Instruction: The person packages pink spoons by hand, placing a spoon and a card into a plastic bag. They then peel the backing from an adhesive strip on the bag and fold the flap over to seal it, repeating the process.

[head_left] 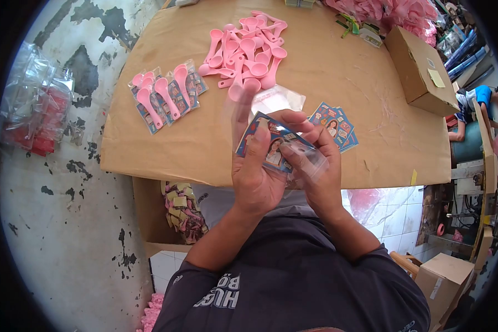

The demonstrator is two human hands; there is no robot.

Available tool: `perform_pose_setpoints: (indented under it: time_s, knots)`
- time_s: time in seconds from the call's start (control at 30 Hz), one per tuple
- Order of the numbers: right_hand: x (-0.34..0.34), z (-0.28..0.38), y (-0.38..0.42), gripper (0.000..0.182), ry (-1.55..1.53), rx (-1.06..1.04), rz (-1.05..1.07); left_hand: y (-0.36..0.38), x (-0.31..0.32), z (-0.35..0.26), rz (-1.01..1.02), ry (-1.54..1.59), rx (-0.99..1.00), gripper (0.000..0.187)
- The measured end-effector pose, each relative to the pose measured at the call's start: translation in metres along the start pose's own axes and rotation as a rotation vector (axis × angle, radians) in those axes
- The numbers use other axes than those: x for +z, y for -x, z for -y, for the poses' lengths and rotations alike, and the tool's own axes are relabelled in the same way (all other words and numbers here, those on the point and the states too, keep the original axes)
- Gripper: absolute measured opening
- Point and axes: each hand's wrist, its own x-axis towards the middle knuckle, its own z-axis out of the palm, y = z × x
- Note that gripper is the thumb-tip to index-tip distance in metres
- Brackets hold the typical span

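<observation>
Both my hands are raised over the table's near edge, around a blue printed card (274, 145) and a clear plastic bag (316, 167). My left hand (254, 171) grips the card from the left, thumb lying across its face. On the other side, my right hand (321, 160) pinches the clear bag at the card's lower right end. Just right of my hands lies a small stack of similar cards (333, 126). Behind my fingers is a pile of clear bags (279, 100). Loose pink spoons (249, 50) are heaped farther back.
Packed cards with pink spoons (163, 95) lie at the table's left. A cardboard box (420, 72) stands at the right edge, with pink items (393, 16) behind it. Clear and red packets (39, 105) hang by the left wall. Another person (481, 99) is at far right.
</observation>
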Motion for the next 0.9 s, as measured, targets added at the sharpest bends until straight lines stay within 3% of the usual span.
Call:
perform_pose_setpoints:
  time_s: [0.2,0.27,0.33,0.53,0.63,0.83,0.9]
  knots:
    - [0.016,0.006,0.001,0.035,-0.034,-0.009,-0.004,0.003,-0.001,0.001,0.068,0.024,0.086,0.055]
    - [0.016,0.002,0.001,0.035,-0.012,-0.039,-0.021,0.006,-0.005,0.001,0.022,-0.024,-0.015,0.06]
    - [0.013,0.001,0.001,0.034,0.009,-0.067,-0.04,0.001,0.0,-0.005,0.033,-0.057,0.018,0.06]
    - [0.013,0.011,0.007,0.02,0.189,-0.009,0.055,-0.01,-0.003,-0.018,-0.047,-0.085,0.064,0.061]
    - [0.012,0.017,0.006,0.018,0.168,0.109,0.086,-0.008,-0.001,-0.024,-0.081,-0.034,0.079,0.059]
    - [0.027,0.009,0.003,0.021,0.06,0.046,0.063,-0.007,-0.004,-0.02,-0.051,0.042,0.105,0.06]
    - [0.023,0.004,0.001,0.023,0.05,0.112,0.062,-0.008,-0.001,-0.016,-0.044,0.048,0.132,0.062]
